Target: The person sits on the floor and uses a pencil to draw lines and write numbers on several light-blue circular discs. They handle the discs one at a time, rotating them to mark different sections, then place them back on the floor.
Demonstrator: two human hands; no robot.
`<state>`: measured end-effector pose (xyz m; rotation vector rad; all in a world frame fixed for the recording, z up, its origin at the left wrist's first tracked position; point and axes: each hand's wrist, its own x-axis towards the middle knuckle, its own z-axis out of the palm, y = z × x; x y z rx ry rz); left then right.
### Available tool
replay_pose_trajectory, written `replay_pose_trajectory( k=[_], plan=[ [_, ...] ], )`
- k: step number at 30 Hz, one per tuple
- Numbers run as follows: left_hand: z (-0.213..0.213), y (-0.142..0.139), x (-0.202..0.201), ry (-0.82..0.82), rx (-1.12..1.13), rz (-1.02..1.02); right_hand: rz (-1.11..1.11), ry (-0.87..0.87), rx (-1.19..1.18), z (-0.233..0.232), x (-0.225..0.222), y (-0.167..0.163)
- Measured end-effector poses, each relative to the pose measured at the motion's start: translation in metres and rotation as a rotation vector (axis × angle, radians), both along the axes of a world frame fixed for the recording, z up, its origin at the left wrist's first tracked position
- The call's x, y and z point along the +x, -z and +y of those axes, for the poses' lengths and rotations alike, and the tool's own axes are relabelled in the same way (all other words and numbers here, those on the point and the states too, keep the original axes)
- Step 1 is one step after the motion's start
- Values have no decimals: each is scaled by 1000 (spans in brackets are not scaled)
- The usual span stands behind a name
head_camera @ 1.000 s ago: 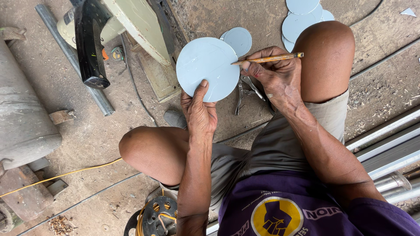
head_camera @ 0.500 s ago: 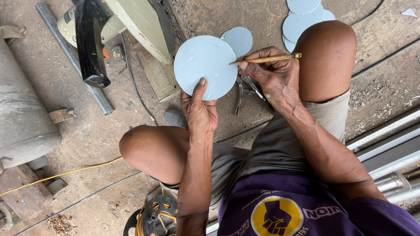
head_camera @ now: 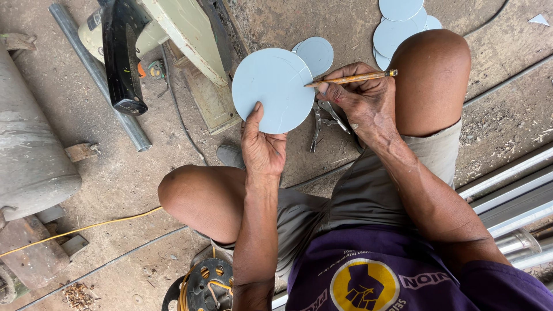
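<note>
The person squats low over the concrete floor [head_camera: 357, 23], knees spread, and the left hand [head_camera: 262, 144] holds a pale blue round disc [head_camera: 275, 89] up off the ground. Its grip is a pinch at the disc's lower rim, thumb pressed on the face and fingers behind, so the whole flat face stays turned toward the eyes. The right hand [head_camera: 360, 98] is clenched around a yellow pencil [head_camera: 351, 79], held almost level, tip touching the disc's right edge where faint lines cross. That hand hangs just beside the right knee, close enough to steady a marking stroke.

Below the disc a pair of pliers [head_camera: 322, 121] lies on the floor, within easy reach. Another smaller disc [head_camera: 315, 55] sits just behind the held one, and a stack of like discs [head_camera: 400, 23] rests further off by the knee. To the left stands a green cut-off saw [head_camera: 173, 34] with a black handle, a steel pipe [head_camera: 98, 75] alongside, and a yellow cord [head_camera: 86, 229] trailing toward a cable reel [head_camera: 204, 285].
</note>
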<state>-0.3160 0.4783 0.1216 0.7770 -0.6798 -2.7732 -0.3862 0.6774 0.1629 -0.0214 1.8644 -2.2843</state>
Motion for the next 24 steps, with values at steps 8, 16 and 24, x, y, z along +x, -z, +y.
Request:
replay_pose_trajectory(
  k=[8, 16, 24],
  plan=[
    [4, -14, -4, 32, -147, -70, -9, -3, -21, 0, -3, -2],
    [8, -12, -5, 15, -144, -62, 34, 7, 16, -2, 9, 8],
    [10, -10, -6, 10, -131, -54, -5, 22, 23, -5, 3, 7]
  ],
)
